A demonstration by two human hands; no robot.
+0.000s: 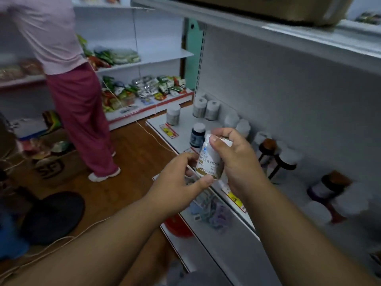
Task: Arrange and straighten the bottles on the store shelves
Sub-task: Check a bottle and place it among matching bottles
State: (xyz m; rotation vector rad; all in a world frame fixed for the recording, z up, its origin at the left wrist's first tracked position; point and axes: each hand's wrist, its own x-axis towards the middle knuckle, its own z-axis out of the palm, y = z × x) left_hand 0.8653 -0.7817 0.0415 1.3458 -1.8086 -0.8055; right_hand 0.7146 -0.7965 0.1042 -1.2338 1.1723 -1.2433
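Observation:
A white bottle (208, 159) with a printed label and a gold band is held in the air in front of the white shelf (185, 118). My left hand (177, 188) pinches its base from below. Over the cap end, my right hand (233, 157) curls its fingers and thumb. Several other bottles stand on the shelf: a dark blue one (196, 135) just behind my hands, white ones (207, 108) at the far end, dark capped ones (278, 159) and a purple-labelled one (323, 186) to the right, blurred.
A person in a pink top and maroon trousers (80, 112) stands left at another shelf of snack packets (148, 87). A cardboard box (51, 159), a dark round stool (53, 215) and a cord lie on the wooden floor. A lower shelf (216, 234) holds packets.

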